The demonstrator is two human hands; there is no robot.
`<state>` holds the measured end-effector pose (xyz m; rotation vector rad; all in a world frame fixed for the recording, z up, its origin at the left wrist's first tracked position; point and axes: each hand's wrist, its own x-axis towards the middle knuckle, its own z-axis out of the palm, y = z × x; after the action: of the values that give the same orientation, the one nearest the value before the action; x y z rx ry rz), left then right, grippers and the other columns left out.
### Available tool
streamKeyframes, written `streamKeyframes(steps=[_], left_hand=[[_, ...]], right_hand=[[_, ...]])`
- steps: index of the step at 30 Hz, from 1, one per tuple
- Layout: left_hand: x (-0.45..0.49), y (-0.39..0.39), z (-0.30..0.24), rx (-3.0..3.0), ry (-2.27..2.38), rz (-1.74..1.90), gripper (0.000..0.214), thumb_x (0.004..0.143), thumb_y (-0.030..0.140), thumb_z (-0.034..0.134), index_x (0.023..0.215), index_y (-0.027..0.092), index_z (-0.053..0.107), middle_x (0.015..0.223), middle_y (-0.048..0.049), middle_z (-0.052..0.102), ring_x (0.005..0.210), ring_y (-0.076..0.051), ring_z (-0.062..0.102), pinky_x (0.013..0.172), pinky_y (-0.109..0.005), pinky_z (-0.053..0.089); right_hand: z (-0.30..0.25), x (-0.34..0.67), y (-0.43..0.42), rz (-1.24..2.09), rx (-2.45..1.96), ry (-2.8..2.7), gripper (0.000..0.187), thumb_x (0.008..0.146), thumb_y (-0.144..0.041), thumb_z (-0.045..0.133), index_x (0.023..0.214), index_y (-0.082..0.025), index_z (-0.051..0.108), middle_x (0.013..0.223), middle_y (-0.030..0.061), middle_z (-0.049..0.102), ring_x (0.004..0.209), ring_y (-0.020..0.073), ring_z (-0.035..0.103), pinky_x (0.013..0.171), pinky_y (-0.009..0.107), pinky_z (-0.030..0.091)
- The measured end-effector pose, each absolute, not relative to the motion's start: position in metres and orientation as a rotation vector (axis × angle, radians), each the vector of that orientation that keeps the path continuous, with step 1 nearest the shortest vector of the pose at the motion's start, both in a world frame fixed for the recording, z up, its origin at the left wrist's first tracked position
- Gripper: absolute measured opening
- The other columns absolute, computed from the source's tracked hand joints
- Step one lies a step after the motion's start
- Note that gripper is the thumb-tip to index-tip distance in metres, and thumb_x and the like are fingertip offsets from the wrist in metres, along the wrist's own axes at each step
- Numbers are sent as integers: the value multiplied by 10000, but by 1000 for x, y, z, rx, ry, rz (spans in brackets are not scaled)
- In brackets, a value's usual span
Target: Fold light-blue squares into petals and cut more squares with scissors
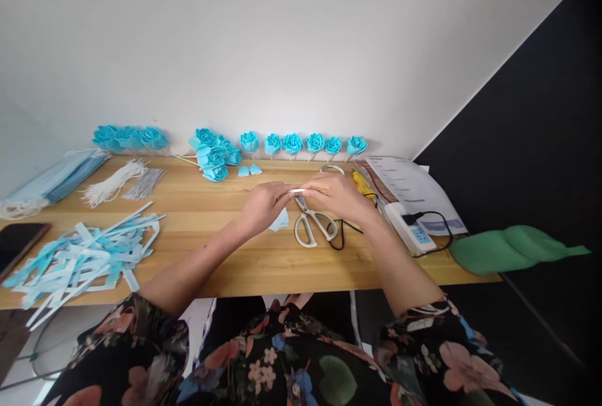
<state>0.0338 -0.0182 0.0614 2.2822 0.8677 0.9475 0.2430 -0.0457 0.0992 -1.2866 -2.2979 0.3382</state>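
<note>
Above the middle of the table, my left hand [269, 204] and my right hand [335, 192] meet with fingertips pinched. Between them they grip a thin white piece [296, 191], seen nearly edge-on; its material and full shape are hidden by the fingers. Just below lies a pair of scissors [305, 235] with pale handles, its blades partly under my hands. Beside my left wrist are light blue cut pieces [281, 220]. Two small blue petal-like pieces [249, 170] rest farther back. Several blue flowers [292, 144] on thin stems line the wall.
To the right are a yellow glue gun [363, 186], a power strip [411, 230] with a black plug, paper sheets [409, 183] and a green object [512, 249]. At left lie cut strips [89, 255], white cords [117, 181], grey strips [145, 184], stacked face masks [59, 177] and a phone [21, 243].
</note>
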Motion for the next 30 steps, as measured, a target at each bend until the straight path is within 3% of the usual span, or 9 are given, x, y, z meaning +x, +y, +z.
streamKeyframes(steps=[3,9,16,20,24,27,30], left_hand=[[35,-11,55,1989,916,1052,258,864,347,581,759,168,735,710,-38,657,693,-177,587,677,-274,416],[26,1,37,1325,820,1154,257,759,401,701,808,149,707,786,-37,685,798,-169,617,837,-316,481],[20,3,21,1054,715,1225,278,769,408,678,739,134,642,810,-42,660,876,-168,637,942,-384,492],[13,2,26,948,671,1231,264,760,400,652,713,146,593,764,-40,646,866,-189,643,926,-415,503],[8,0,32,931,584,1162,278,797,399,595,653,166,544,605,-21,595,795,-197,644,881,-394,504],[7,-1,33,895,529,1116,327,837,404,547,605,175,521,485,-1,509,706,-189,631,776,-343,505],[8,-2,34,873,489,1071,387,879,436,496,584,185,502,410,16,408,630,-185,605,685,-313,484]], right_hand=[[92,247,-54,134,-1439,-2158,265,939,-300,515,1123,-216,687,1064,65,714,989,218,638,835,321,455],[46,249,-82,73,-1941,-2297,285,920,-340,548,1137,-190,655,931,109,723,834,262,677,703,334,481],[20,230,-85,53,-1981,-2328,356,869,-389,613,1177,-211,626,928,140,702,827,308,685,689,365,495],[23,232,-78,215,-2043,-2179,371,824,-407,634,1147,-225,657,948,159,706,832,347,680,711,435,502],[34,258,-67,515,-1953,-1964,473,809,-426,620,1248,-249,612,922,87,720,839,296,680,753,444,523],[43,276,-59,955,-1497,-1532,526,804,-469,611,1281,-251,578,1000,66,693,879,229,674,782,392,550],[44,276,-54,1159,-1156,-1300,547,793,-543,612,1265,-268,583,1051,67,678,929,218,667,828,398,556]])
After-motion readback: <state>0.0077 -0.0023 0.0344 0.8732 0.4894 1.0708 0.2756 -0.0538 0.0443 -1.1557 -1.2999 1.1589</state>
